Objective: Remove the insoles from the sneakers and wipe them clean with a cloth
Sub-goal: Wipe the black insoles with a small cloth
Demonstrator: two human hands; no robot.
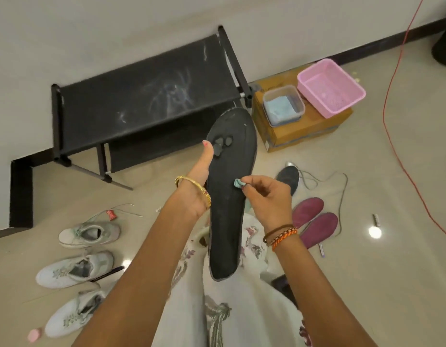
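Observation:
A long black insole stands upright over my lap, its toe end worn through near the top. My left hand grips its left edge, thumb laid up along the face. My right hand pinches a small bunched light-blue cloth against the middle of the insole. Two maroon insoles lie on the floor to the right, and a dark insole lies behind my right hand. Three white sneakers sit on the floor at the left.
A black shoe rack stands against the wall. A cardboard box carries a clear tub with a blue cloth and a pink basket. Loose laces and a red cable trail over the floor.

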